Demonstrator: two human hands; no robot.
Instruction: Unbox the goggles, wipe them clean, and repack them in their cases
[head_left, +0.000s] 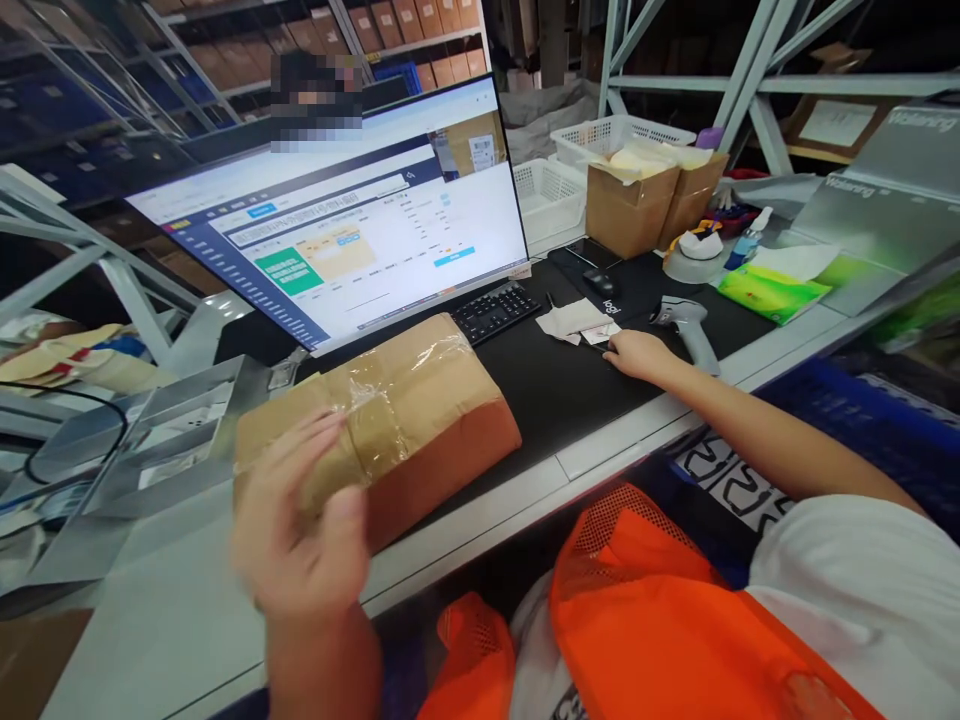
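Our left hand (300,525), thumb and fingers apart, is nearer the taped cardboard box (424,400)—lying forward and right of it on the counter (172,610), long axis running rightward and away—while our right hand (637,355) curls by paper scraps (571,320), its grip unclear.

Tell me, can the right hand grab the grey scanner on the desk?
Probably yes. The right hand is right beside the scanner, and nothing seems to stand between them. It may need to leave the papers first, since it is at their edge.
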